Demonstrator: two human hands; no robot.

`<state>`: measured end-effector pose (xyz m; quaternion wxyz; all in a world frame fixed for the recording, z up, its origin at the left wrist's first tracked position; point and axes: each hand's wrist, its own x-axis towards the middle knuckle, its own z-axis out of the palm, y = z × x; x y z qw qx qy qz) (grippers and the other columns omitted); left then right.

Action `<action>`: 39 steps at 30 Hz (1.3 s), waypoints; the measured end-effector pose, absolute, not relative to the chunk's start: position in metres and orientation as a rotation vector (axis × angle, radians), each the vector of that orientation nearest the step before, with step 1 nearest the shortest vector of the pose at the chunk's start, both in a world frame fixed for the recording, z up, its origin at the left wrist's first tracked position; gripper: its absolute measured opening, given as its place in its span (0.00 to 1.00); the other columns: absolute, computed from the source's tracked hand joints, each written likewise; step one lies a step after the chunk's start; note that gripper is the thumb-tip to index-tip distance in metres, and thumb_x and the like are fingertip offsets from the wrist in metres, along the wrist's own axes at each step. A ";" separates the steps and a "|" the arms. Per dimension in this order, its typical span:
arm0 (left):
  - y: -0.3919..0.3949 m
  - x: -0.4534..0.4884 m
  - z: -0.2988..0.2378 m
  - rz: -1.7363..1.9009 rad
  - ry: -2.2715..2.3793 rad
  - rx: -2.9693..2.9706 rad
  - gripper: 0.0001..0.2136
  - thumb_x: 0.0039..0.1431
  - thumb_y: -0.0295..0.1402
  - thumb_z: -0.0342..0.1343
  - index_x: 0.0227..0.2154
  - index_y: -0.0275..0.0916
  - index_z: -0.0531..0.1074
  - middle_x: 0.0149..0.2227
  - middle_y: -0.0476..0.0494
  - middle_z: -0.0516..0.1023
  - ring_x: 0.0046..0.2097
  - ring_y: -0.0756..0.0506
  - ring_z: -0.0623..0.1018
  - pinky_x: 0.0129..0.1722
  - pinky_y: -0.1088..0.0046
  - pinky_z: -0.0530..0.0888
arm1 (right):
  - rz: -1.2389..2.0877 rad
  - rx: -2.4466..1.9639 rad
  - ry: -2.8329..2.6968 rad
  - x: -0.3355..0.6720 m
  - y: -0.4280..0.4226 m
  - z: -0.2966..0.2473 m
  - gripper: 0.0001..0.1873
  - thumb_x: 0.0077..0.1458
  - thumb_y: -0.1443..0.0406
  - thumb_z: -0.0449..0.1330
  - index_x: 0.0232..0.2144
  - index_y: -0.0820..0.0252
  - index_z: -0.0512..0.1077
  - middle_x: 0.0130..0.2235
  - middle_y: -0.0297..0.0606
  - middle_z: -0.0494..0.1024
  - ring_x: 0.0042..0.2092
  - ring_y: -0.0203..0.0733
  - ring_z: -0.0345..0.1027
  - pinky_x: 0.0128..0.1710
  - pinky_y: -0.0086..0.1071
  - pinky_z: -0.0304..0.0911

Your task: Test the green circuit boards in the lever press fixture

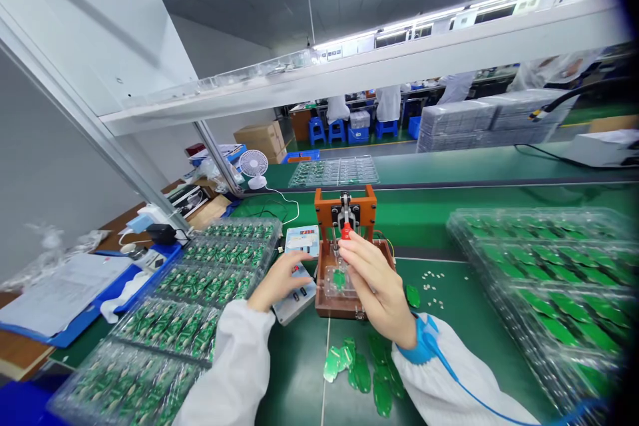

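My right hand point(377, 286), with a blue wrist strap point(423, 339), has its fingers on the red handle point(346, 231) of a toggle clamp. That clamp is mounted on an orange frame point(369, 208) above a brown fixture box point(334, 307). A green circuit board point(339, 278) sits under a clear plate in the fixture. My left hand point(279, 279) is held over a grey control box point(294, 303), thumb and fingers apart and nothing between them; whether it touches the box, I cannot tell. Loose green boards point(359, 373) lie in front of the fixture.
Clear trays of populated boards point(200, 289) fill the left; stacked trays of green boards point(564, 273) stand at right. Small white pieces point(433, 285) are scattered beside the fixture. Behind are a white fan point(253, 165) and another tray point(334, 172). A shelf point(349, 73) spans overhead.
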<state>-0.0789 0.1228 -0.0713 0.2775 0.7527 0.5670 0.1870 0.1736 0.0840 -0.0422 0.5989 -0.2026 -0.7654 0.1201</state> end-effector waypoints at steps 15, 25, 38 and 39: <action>0.180 -0.091 -0.083 -0.510 1.607 2.157 0.65 0.33 0.63 0.69 0.73 0.42 0.47 0.75 0.33 0.31 0.73 0.21 0.33 0.69 0.38 0.47 | 0.297 -0.460 -1.797 0.176 0.084 -0.038 0.35 0.65 0.79 0.52 0.68 0.46 0.60 0.66 0.33 0.68 0.70 0.46 0.54 0.68 0.46 0.60; 0.174 -0.113 -0.083 -0.383 1.604 2.134 0.65 0.36 0.61 0.68 0.73 0.39 0.43 0.75 0.32 0.31 0.73 0.24 0.34 0.70 0.42 0.47 | 0.294 -0.475 -1.807 0.177 0.084 -0.039 0.34 0.66 0.78 0.52 0.68 0.45 0.59 0.66 0.34 0.68 0.70 0.47 0.55 0.68 0.47 0.61; 0.175 -0.113 -0.079 -0.528 1.563 2.137 0.68 0.33 0.60 0.70 0.73 0.39 0.40 0.74 0.31 0.29 0.73 0.24 0.33 0.69 0.42 0.47 | 0.275 -0.491 -1.807 0.177 0.083 -0.040 0.33 0.66 0.77 0.52 0.68 0.45 0.60 0.65 0.36 0.69 0.70 0.50 0.56 0.66 0.51 0.64; 0.175 -0.113 -0.079 -0.529 1.565 2.135 0.68 0.33 0.59 0.70 0.73 0.39 0.40 0.74 0.31 0.29 0.73 0.24 0.33 0.69 0.41 0.47 | 0.275 -0.491 -1.807 0.177 0.083 -0.040 0.33 0.66 0.77 0.52 0.68 0.45 0.60 0.65 0.36 0.69 0.70 0.50 0.56 0.66 0.51 0.64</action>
